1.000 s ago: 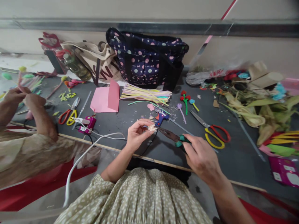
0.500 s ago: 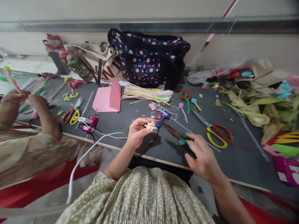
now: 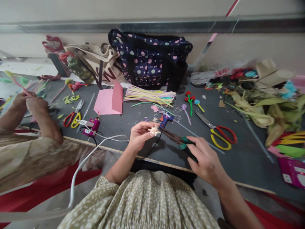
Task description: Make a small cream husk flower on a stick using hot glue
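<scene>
Between the thumb and fingers of my left hand (image 3: 140, 135) is a small cream-coloured flower-like piece (image 3: 154, 130), held over the table near its front edge. My right hand (image 3: 202, 156) is closed around the dark green handles of long-nose pliers (image 3: 175, 138). Their tips point left and reach the right edge of the cream piece; whether the jaws grip it I cannot tell. Just behind, a blue glue gun (image 3: 166, 119) lies on the table with its cord running forward under my left hand. Scissors with red and yellow handles (image 3: 218, 133) lie to the right.
Behind are a bundle of pastel pipe cleaners (image 3: 150, 96), pink paper (image 3: 106, 101) and a navy patterned bag (image 3: 150, 60). Pipe-cleaner flowers (image 3: 190, 101) lie right of centre. Dried husks (image 3: 247, 111) fill the right. At left, a co-worker's hands (image 3: 30, 101) hold a pipe-cleaner stem.
The pliers and my right hand have shifted slightly left, bringing the tips to the cream piece. The co-worker's hands at left have moved a little.
</scene>
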The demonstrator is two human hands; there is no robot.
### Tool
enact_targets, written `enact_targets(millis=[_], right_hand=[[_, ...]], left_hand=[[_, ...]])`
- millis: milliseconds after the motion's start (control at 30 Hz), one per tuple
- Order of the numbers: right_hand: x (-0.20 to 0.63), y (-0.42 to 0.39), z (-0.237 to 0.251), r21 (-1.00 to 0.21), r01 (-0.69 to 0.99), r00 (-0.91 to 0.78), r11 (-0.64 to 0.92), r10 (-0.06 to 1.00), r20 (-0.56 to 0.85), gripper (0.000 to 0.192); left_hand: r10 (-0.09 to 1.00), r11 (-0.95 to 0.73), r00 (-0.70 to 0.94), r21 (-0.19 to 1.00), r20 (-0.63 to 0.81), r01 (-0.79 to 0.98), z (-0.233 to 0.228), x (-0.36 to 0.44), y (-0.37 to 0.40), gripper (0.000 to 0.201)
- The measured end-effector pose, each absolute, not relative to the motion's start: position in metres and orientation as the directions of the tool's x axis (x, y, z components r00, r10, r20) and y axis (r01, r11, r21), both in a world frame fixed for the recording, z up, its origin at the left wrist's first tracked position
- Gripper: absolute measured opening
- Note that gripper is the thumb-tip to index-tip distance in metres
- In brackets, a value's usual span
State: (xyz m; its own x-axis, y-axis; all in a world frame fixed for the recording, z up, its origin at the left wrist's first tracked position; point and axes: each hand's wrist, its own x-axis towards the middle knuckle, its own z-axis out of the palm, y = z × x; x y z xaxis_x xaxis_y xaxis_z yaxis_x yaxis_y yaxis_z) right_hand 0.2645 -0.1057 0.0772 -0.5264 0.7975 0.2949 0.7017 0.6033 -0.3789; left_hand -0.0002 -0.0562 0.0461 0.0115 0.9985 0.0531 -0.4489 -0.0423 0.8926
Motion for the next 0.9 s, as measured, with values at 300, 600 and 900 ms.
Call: enact_targets(millis=[300,600,900], right_hand=[[0.2647,-0.1039,0.0773,-0.317,0.716,-0.544,0.622,0.782,0.303,0.031],[0.2643,-0.1028,0.0779,-0.307,0.724,-0.545,0.617,0.785,0.293,0.033],[0.2599,-0.0998,0.0794,-0.193,0.745,-0.555,0.638,0.754,0.351,0.024]], left_hand=[[0.997,-0.054,0.016,0.888,0.069,-0.457,0.0447,-0.001,-0.0563,0.028],[0.998,-0.059,-0.001,0.89,0.066,-0.452,0.0422,-0.0012,-0.0563,0.03],[1.0,-0.004,0.005,0.892,0.007,-0.453,0.0405,-0.0013,-0.0568,0.03]])
